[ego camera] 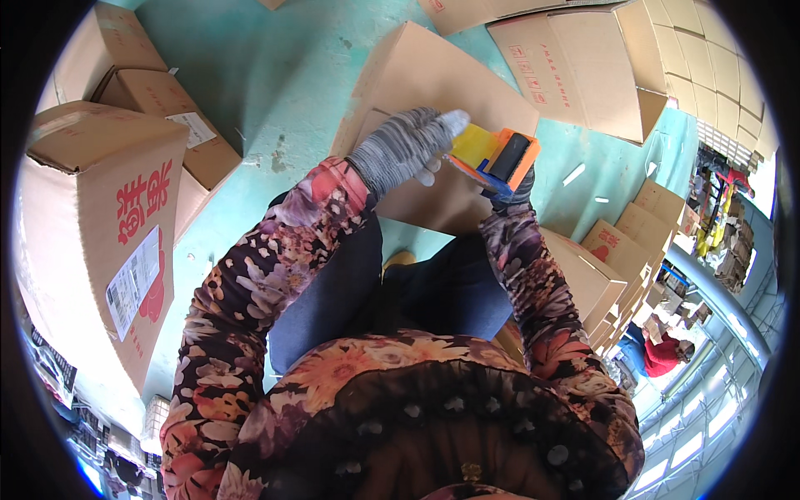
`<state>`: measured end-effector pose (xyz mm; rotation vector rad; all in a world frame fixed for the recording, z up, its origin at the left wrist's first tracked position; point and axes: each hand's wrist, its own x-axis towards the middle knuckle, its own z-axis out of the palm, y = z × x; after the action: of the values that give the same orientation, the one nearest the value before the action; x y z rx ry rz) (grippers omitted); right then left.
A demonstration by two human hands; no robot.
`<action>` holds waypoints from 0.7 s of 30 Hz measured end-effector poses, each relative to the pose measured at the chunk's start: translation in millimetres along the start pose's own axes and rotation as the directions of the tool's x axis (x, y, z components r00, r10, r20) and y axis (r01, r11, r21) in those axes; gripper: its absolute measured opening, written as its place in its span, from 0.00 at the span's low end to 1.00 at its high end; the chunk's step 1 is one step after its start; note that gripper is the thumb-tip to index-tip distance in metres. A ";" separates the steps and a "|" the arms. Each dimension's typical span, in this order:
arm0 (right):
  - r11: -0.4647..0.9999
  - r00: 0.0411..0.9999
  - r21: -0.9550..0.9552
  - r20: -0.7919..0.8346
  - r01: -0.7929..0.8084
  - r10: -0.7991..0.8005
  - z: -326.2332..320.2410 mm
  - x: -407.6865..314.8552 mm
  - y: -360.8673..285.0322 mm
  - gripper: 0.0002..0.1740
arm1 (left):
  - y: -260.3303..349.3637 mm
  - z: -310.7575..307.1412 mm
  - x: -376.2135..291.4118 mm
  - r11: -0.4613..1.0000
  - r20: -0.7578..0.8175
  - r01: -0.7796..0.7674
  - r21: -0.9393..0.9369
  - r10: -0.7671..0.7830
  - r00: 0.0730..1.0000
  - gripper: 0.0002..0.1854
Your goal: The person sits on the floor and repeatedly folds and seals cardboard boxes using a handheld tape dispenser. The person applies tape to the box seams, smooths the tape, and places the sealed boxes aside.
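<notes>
My right hand, in a grey knit glove, is closed around an orange and blue tape dispenser with a black roller; the dispenser hides most of the hand. Yellow packing tape shows on its left side. My left hand, in a striped grey glove with pale fingertips, reaches to the near edge of that tape. Whether it grips the tape is hidden. Beneath both hands, a brown cardboard box stands on the floor before my knees, a plain panel facing up.
Large printed cartons with labels stand at left. An open-ended carton lies at upper right, by stacked boxes. More cartons line the right side. Paper scraps lie on the green floor. A person in red is farther off.
</notes>
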<state>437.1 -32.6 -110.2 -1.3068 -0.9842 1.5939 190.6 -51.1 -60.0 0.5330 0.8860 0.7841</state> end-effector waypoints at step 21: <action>0.943 0.996 -0.322 0.009 0.087 -0.089 -27.2 10.5 8.9 0.22 | -3.3 -5.3 18.7 0.992 0.063 0.069 -0.106 -0.063 0.996 0.15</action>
<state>461.7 -24.1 -126.2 -1.4609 -1.3228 1.3996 194.7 -37.8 -74.0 0.4278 0.7978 0.7477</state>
